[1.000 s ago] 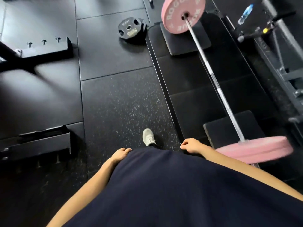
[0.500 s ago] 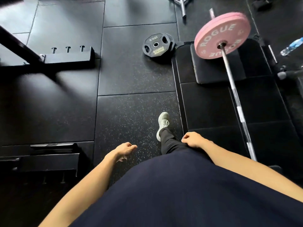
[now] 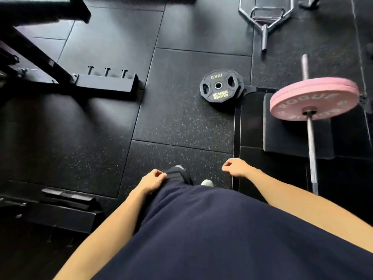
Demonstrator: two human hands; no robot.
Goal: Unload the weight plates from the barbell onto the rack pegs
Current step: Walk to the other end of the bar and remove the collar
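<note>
The left hand (image 3: pixel 151 181) is hanging low beside the dark shirt (image 3: pixel 232 235), its fingers loosely curled and holding nothing. The right hand (image 3: pixel 236 168) is hanging the same way on the other side, fingers loosely bent and gripping nothing, above the edge where the speckled rubber floor (image 3: pixel 181 126) is meeting the black lifting platform (image 3: pixel 252 122). Between the two hands a dark trouser leg (image 3: pixel 177 175) is showing, with the pale toe of a shoe (image 3: pixel 206 182) just beside it.

The barbell (image 3: pixel 311 142) is lying on the platform to the right, well apart from both hands, its shaft running away from the person. At its far end, pink weight plates (image 3: pixel 313 100) are sitting on the sleeve, resting on a dark pad (image 3: pixel 286 136); pale lettering is showing on the near face, and the bare sleeve tip (image 3: pixel 304 65) is sticking out beyond them. A black weight plate (image 3: pixel 218 85), with grip holes and yellow print, is lying flat on the floor beside the platform's corner, with another dark plate edge peeking out from under it.

On the left, a black rack base (image 3: pixel 105 84) is standing on the floor with three short bolts (image 3: pixel 107 71) sticking up along its top. Another dark frame piece (image 3: pixel 66 209) is sitting lower left, near the left forearm. A chrome hex-shaped bar (image 3: pixel 265 19) is lying at the top of the view.
</note>
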